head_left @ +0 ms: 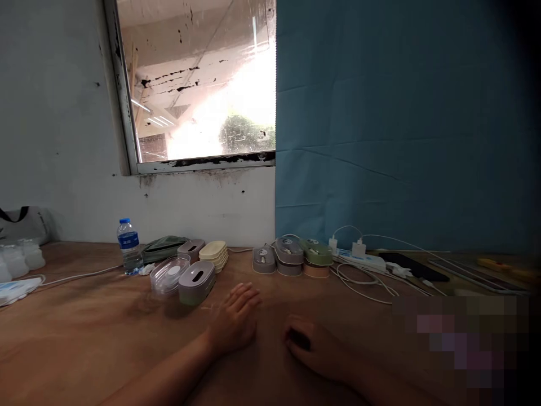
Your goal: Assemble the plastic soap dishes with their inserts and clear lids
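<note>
My left hand [235, 319] lies on the brown tabletop with its fingers stretched out and nothing in it. To its right, my right hand [321, 345] rests on the table, loosely curled, a dark hollow showing between thumb and fingers; I see no object in it. Nearest the left hand is a grey-lidded oval box [196, 282] with a greenish base. Beside that box are a clear plastic container [169, 275], a stack of cream oval trays [213, 255] and another mauve-grey box [191, 248]. Beyond my hands stand a grey box [264, 260], stacked grey boxes [289, 255] and a green-lidded box [316, 255].
A water bottle [129, 247] and a green pouch [164, 248] stand back left; small white bottles [30, 255] sit far left. At right are a power strip [361, 259], loose white cables [367, 281] and a black phone-like slab [414, 266]. A pixelated patch hides the right corner.
</note>
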A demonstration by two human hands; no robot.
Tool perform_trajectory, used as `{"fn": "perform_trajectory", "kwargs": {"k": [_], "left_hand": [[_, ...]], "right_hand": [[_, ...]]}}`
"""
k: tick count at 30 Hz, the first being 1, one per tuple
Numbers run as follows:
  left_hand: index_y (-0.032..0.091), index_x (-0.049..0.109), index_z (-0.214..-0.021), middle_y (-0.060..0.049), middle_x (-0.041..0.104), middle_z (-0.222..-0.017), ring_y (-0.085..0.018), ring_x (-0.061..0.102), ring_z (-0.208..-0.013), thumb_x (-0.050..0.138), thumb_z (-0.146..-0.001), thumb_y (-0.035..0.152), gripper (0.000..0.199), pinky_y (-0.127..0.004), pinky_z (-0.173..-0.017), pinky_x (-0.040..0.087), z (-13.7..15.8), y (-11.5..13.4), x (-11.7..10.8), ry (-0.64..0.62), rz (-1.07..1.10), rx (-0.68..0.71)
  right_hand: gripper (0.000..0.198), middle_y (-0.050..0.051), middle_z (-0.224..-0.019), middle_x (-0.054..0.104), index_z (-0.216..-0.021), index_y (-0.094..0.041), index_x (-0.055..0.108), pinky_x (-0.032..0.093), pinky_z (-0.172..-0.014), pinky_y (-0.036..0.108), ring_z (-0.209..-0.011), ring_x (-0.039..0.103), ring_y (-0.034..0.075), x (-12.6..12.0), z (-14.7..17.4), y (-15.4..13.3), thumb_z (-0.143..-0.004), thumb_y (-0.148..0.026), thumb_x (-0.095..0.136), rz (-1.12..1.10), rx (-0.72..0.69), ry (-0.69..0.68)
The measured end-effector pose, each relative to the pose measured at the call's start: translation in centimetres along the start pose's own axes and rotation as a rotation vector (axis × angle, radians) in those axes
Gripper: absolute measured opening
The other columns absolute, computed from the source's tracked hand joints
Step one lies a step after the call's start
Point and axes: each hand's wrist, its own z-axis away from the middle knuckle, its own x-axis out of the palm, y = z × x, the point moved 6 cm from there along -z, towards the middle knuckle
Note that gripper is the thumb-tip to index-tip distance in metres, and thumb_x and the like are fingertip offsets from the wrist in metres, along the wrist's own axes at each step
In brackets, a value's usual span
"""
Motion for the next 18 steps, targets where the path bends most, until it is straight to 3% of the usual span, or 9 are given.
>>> {"fn": "perform_trajectory", "kwargs": {"k": [2,4,6,10,13,18], "left_hand": [[0.018,0.049,-0.110,-0.005,0.049,-0.120,-0.020,0.033,-0.120,0.045,-0.071,0.011,0.039,-0.040,-0.102,0.027,-2.3,0.3,2.4,0.019,0.059,-0.011],[0.018,0.049,-0.110,-0.006,0.047,-0.122,-0.021,0.033,-0.120,0.045,-0.069,0.010,0.041,-0.040,-0.102,0.026,-4.8,-1.0,5.1,0.053,0.093,-0.107],[0.016,0.049,-0.112,-0.010,0.042,-0.126,-0.023,0.033,-0.120,0.049,-0.067,0.011,0.045,-0.039,-0.101,0.027,-7.1,-3.6,7.7,0.109,0.105,-0.326],[0.024,0.047,-0.118,-0.006,0.031,-0.135,-0.032,0.024,-0.124,0.062,-0.059,0.015,0.062,-0.046,-0.101,0.020,-9.4,-8.2,12.4,0.037,0.188,-0.668],[0.027,0.050,-0.114,-0.005,0.035,-0.133,-0.035,0.029,-0.120,0.068,-0.055,0.022,0.062,-0.050,-0.099,0.019,-9.4,-9.6,13.6,0.009,0.255,-0.752],[0.020,0.057,-0.101,-0.008,0.044,-0.123,-0.027,0.043,-0.111,0.068,-0.059,0.026,0.044,-0.041,-0.095,0.030,-7.6,-9.8,11.9,0.064,0.319,-0.783]], "right_hand": [[0.020,0.000,-0.077,0.059,-0.075,-0.018,0.056,0.041,-0.066,0.022,-0.071,0.054,0.013,0.2,0.0,0.0,-0.067,-0.004,0.045,0.012,-0.005,-0.012],[0.021,0.000,-0.077,0.059,-0.076,-0.018,0.056,0.041,-0.066,0.022,-0.072,0.054,0.013,0.2,0.0,0.0,-0.066,-0.003,0.045,0.034,-0.013,-0.012],[0.021,0.000,-0.077,0.058,-0.075,-0.018,0.056,0.040,-0.066,0.021,-0.072,0.053,0.013,0.3,0.1,0.0,-0.065,-0.002,0.045,0.061,-0.021,-0.011],[0.022,-0.001,-0.076,0.058,-0.074,-0.018,0.056,0.040,-0.066,0.020,-0.071,0.053,0.012,0.2,0.2,0.1,-0.064,-0.001,0.045,0.068,-0.020,-0.010],[0.023,-0.002,-0.076,0.058,-0.074,-0.018,0.055,0.039,-0.067,0.018,-0.072,0.053,0.011,0.1,0.3,0.1,-0.063,0.000,0.045,0.046,-0.027,-0.008],[0.021,-0.001,-0.075,0.057,-0.074,-0.017,0.055,0.040,-0.065,0.018,-0.071,0.053,0.011,0.2,0.3,0.1,-0.065,-0.002,0.046,0.055,-0.041,0.000]]}}
